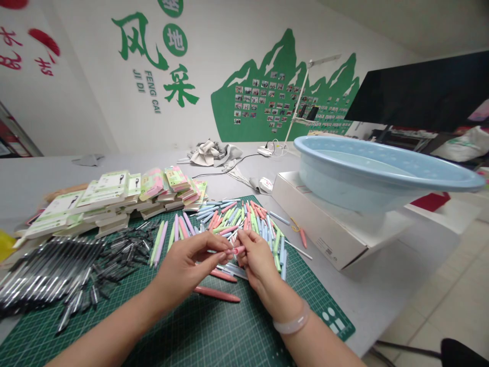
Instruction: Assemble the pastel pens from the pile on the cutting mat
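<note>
My left hand (pixel 189 260) and my right hand (pixel 257 262) meet above a green cutting mat (pixel 183 336). Between their fingertips is a pink pen (pixel 238 250), pinched from both sides; my fingers cover much of it. Just beyond the hands lies a loose heap of pink, blue and green pen parts (pixel 244 214). Under my wrists, a red-pink pen (pixel 217 294) rests on the mat. Left of my left hand are several pastel pens (pixel 158 243) in a row, and a scatter of small black pen parts (pixel 126 250).
Rows of clear black-tipped pens (pixel 46 275) lie at the left. Behind them are stacked small boxes (pixel 110 188). A light blue basin (pixel 328 178) stands on a white box (pixel 321 232) at the right. Crumpled grey cloth (pixel 214 153) and a cable lie at the back.
</note>
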`<state>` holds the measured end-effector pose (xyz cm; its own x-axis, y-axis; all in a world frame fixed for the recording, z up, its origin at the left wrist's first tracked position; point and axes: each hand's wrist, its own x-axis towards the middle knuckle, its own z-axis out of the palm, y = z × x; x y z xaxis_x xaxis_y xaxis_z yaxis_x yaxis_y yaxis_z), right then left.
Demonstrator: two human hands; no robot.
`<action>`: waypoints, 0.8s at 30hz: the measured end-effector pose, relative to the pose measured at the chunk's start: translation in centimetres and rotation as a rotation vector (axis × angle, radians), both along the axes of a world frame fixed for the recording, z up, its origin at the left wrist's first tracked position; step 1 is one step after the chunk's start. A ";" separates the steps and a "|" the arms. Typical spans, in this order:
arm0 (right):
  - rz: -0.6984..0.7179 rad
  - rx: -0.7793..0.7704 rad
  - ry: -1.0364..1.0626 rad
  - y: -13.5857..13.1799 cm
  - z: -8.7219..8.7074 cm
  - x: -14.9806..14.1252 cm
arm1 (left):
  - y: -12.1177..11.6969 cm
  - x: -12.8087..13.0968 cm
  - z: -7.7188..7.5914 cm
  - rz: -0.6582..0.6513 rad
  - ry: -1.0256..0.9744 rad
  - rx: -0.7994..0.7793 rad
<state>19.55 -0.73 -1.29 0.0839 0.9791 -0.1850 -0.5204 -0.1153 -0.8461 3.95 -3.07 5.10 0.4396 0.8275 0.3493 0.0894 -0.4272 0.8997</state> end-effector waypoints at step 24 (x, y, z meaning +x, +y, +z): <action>-0.179 0.171 -0.218 -0.5 1.0 -0.1 | 0.5 -0.1 -2.3 0.104 0.176 0.480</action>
